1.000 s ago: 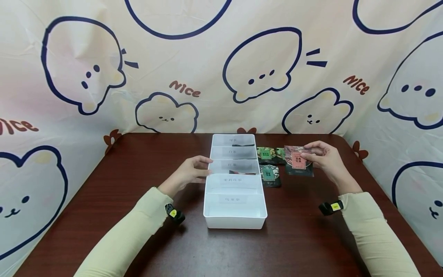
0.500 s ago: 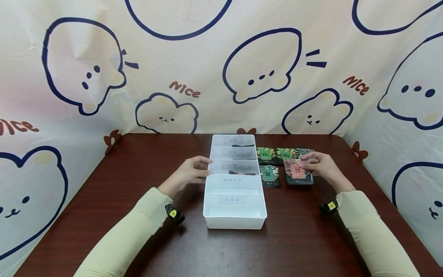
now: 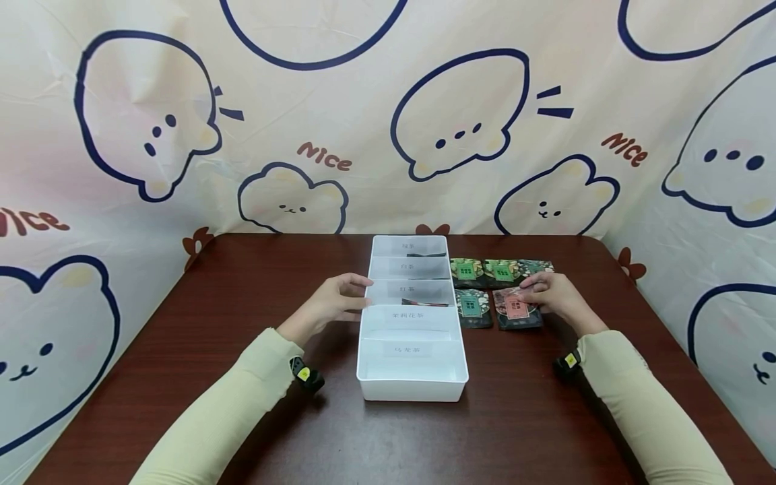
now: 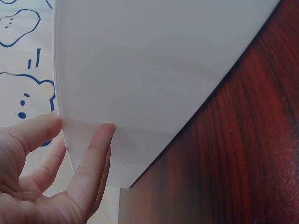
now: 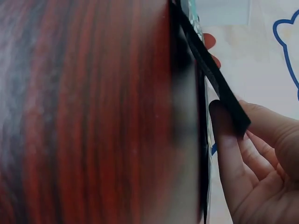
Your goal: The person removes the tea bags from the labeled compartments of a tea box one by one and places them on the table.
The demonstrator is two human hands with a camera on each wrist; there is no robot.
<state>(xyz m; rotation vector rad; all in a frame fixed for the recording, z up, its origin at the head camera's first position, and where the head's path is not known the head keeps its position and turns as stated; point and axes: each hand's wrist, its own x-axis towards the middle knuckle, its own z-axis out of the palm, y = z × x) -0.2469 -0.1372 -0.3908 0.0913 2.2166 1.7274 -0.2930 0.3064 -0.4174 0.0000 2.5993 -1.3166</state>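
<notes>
My right hand point(image 3: 560, 300) pinches a flat tea packet point(image 3: 515, 311) with a red label between thumb and fingers. In the right wrist view the packet point(image 5: 219, 88) shows edge-on as a dark tilted strip, low over the table. Left of it lies a dark tea packet with a teal label point(image 3: 472, 306), beside a long white divided box point(image 3: 412, 389). Against the box's left side rest the fingertips of my left hand point(image 3: 327, 303). The left wrist view shows the thumb at the rim and a fairly straight finger point(image 4: 96, 158) along the outer wall.
Several green-patterned packets point(image 3: 502, 271) lie in a row behind, right of the box. Labelled compartments divide the box; dark packet edges point(image 3: 426, 254) show in the farther ones. A printed cloth point(image 3: 364, 101) hangs behind the brown table point(image 3: 273, 431).
My right hand has carried the red-labelled packet toward me and slightly left, lowering it next to the teal-labelled one and uncovering the green packets behind. My left hand stays at the box.
</notes>
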